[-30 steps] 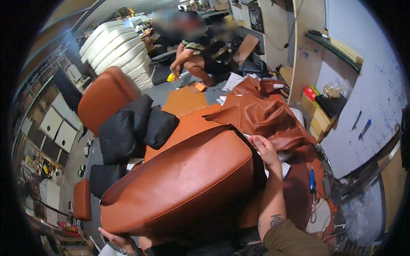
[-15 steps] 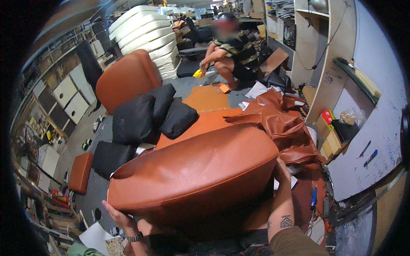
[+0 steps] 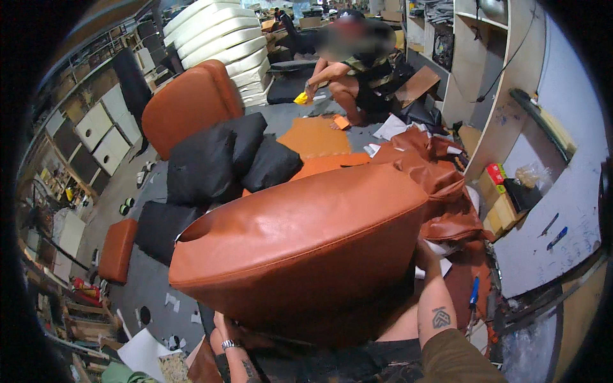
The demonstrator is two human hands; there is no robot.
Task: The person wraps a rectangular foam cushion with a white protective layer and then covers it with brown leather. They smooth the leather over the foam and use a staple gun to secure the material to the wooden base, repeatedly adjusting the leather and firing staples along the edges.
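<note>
A large brown leather cushion (image 3: 294, 242) with a stitched seam lies tilted across my lap, a dark gap along its left top edge. My left hand (image 3: 222, 325) is under its lower left part, its fingers mostly hidden by the cushion. My right hand (image 3: 426, 254) is at its right end, fingers hidden behind the edge. Rumpled brown leather (image 3: 447, 220) and a blue-handled tool (image 3: 474, 290) lie to the right.
Black pillows (image 3: 198, 166), a brown backrest cushion (image 3: 179, 112), a small brown cushion (image 3: 117, 252) and a tan sheet (image 3: 313, 137) lie around the floor. A co-worker (image 3: 348, 89) squats ahead beside white foam stacks (image 3: 220, 54). A shelving unit (image 3: 485, 64) stands right.
My left hand has moved rightward from the cushion's left corner to beneath it. My right hand has shifted down from the top edge. The cushion has shifted slightly right and up in view.
</note>
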